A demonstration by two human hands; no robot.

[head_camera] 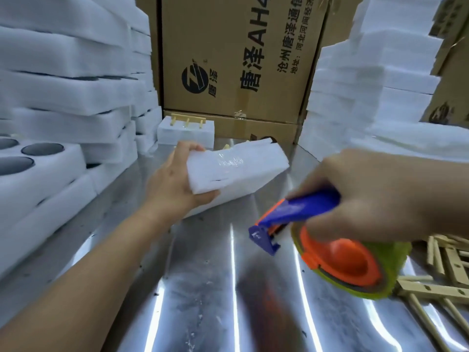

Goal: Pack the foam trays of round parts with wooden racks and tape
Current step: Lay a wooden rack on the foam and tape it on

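Left hand (175,184) gripping foam pack (238,171), right hand (375,194) holding tape dispenser (330,250)

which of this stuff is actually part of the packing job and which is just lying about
In the job: taped foam pack, gripped by the left hand; tape dispenser, held in the right hand; wooden racks at lower right; foam trays of round parts at left.
Lying about: printed cardboard boxes behind; white foam stack at right.

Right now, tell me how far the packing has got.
Done: one foam pack with a wooden rack stands at the back. In hand: the left hand grips a taped foam bundle, the right hand holds the tape dispenser. Left: stacked trays at left, loose racks at right.
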